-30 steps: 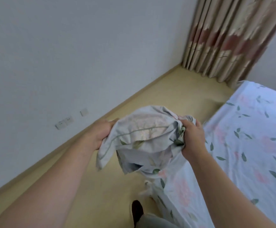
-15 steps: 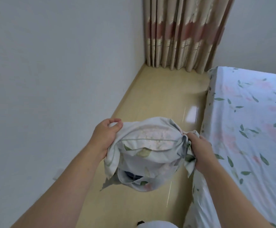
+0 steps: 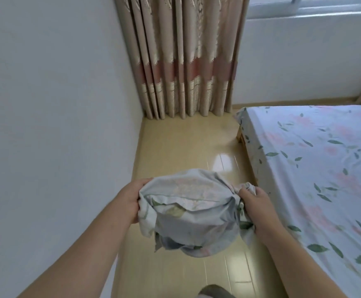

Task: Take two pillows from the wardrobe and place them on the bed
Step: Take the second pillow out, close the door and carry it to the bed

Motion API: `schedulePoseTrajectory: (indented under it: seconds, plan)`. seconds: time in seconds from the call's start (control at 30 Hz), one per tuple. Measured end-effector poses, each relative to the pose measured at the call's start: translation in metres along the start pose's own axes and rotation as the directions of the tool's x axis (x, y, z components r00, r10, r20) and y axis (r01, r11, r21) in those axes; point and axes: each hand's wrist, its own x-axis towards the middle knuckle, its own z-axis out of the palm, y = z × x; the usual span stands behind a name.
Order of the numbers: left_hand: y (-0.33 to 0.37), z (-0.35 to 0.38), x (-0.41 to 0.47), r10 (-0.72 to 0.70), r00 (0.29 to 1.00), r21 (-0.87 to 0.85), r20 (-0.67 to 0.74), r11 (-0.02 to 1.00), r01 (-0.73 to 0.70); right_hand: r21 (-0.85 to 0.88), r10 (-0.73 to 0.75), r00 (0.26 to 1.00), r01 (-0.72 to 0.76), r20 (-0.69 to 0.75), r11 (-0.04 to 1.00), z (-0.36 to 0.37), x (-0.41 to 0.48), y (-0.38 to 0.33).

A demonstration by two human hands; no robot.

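Observation:
I hold a soft pillow [image 3: 193, 209] in a pale floral case in front of me, above the floor strip between the wall and the bed. My left hand [image 3: 130, 200] grips its left edge and my right hand [image 3: 255, 204] clutches the bunched fabric at its right end. The bed [image 3: 317, 168], covered with a matching floral sheet, lies to the right of the pillow, its near edge just beside my right forearm. The wardrobe is out of view.
A white wall [image 3: 57, 125] runs close along the left. Beige and pink curtains [image 3: 186, 61] hang in the far corner, with a window sill [image 3: 304, 9] above the far wall. The glossy wooden floor [image 3: 181, 151] forms a narrow aisle ahead.
My view has swung right and up, from the wall and floor towards the curtains and bed. Both hands keep their grip on the pillow, which stays in front of me.

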Motion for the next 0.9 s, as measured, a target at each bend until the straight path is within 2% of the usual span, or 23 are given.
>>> schedulePoseTrajectory:
  seconds: [0.1, 0.27, 0.33, 0.4, 0.67, 0.83, 0.9]
  plan:
    - [0.065, -0.003, 0.046, 0.027, 0.997, 0.068, 0.077, 0.997, -0.033, 0.032, 0.006, 0.997, -0.003, -0.072, 0.999, 0.038, 0.030, -0.031]
    - [0.183, 0.033, 0.175, -0.052, 0.988, 0.092, 0.142, 0.995, 0.039, 0.157, 0.074, 0.984, -0.048, -0.163, 0.986, 0.097, 0.140, -0.071]
    - [0.206, 0.045, 0.197, -0.091, 0.984, 0.098, 0.156, 0.992, 0.076, 0.176, 0.097, 0.982, -0.068, -0.164, 0.982, 0.107, 0.165, -0.083]
    - [0.253, 0.064, 0.250, -0.121, 0.973, 0.122, 0.198, 0.988, 0.098, 0.206, 0.131, 0.972, -0.090, -0.193, 0.974, 0.124, 0.230, -0.107]
    - [0.457, 0.131, 0.404, -0.147, 0.942, 0.132, 0.301, 0.985, 0.111, 0.221, 0.111, 0.966, -0.059, -0.233, 0.974, 0.169, 0.423, -0.264]
    - [0.569, 0.192, 0.523, -0.102, 0.927, 0.151, 0.361, 0.987, 0.050, 0.195, 0.065, 0.942, 0.001, -0.328, 0.981, 0.184, 0.556, -0.346]
    - [0.612, 0.225, 0.572, -0.126, 0.910, 0.201, 0.395, 0.978, 0.048, 0.213, 0.063, 0.920, 0.022, -0.386, 0.977, 0.187, 0.612, -0.372]
